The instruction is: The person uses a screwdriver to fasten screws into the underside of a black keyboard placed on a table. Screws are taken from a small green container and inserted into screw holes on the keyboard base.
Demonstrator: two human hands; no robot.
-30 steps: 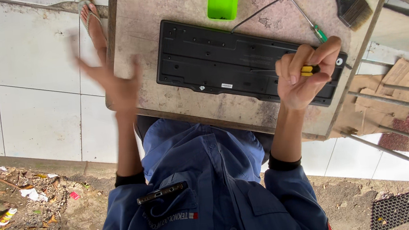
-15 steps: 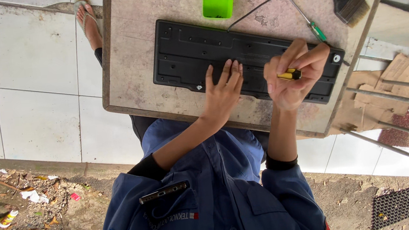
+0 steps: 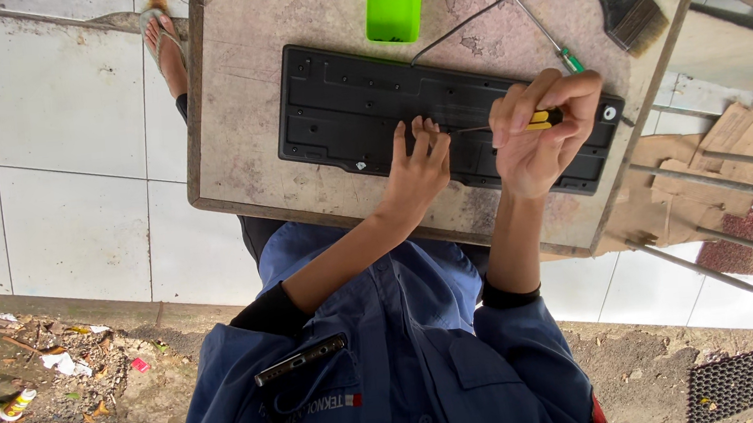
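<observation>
One black keyboard (image 3: 358, 117) lies back-side up on one worn square table (image 3: 245, 86); all positions below are given relative to this keyboard. The left hand (image 3: 416, 166) rests flat on its near edge, fingers spread and extended, gripping nothing. The right hand (image 3: 541, 127) is over the keyboard's right portion, fingers clamped around the yellow-and-black handle of one screwdriver (image 3: 533, 120), whose shaft points left, the tip reaching the keyboard's back beside the left fingertips. One green tray (image 3: 393, 11) sits just beyond the far edge. One second screwdriver with a green handle (image 3: 553, 43) lies past the far right corner. One paintbrush (image 3: 618, 0) lies farther right. One cable (image 3: 477, 10) runs from the far edge.
</observation>
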